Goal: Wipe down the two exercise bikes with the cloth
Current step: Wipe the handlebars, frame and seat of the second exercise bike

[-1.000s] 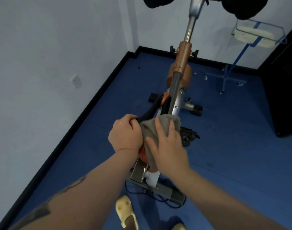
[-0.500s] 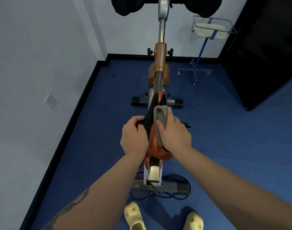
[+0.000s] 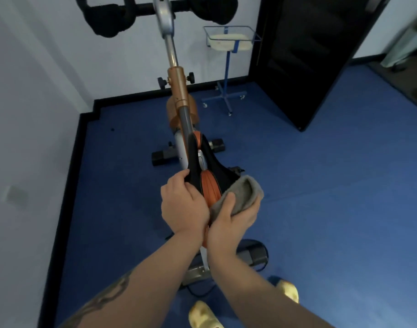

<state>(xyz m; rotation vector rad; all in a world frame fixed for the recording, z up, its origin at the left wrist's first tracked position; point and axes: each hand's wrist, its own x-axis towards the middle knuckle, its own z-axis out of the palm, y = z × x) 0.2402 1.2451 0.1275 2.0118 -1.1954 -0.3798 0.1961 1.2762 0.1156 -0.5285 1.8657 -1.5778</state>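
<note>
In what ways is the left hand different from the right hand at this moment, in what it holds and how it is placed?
The left hand grips the black edge of the bike saddle bare, while the right hand holds the grey cloth. The left hand sits on the saddle's left side, the right hand at its right rear edge. The left shows its back; the right's thumb lies on the cloth. Both are on the same saddle.

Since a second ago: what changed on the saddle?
The right hand slid the cloth from the saddle top round to its right rear edge, now cupping it there. Left hand still grips the saddle's left side; the bike stands in place.
</note>
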